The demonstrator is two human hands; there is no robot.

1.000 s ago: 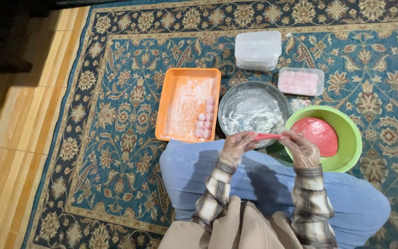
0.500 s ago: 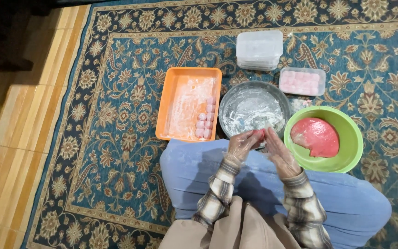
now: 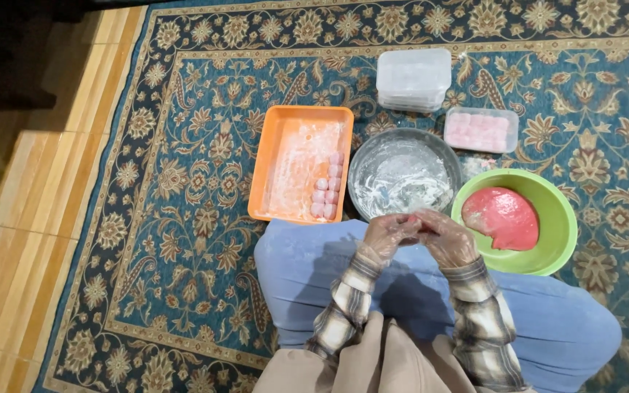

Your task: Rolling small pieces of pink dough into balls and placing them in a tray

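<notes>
Head view: left of the floury metal bowl sits the orange plastic tray, rectangular, dusted white, small smooth pink balls lined along its right edge. Just below the bowl, left hand and right hand, in thin clear gloves, meet fingertip to fingertip, pinched closed on a pink dough piece, barely visible between them. Right of the bowl, the round green bowl holds a glossy red-pink dough slab.
</notes>
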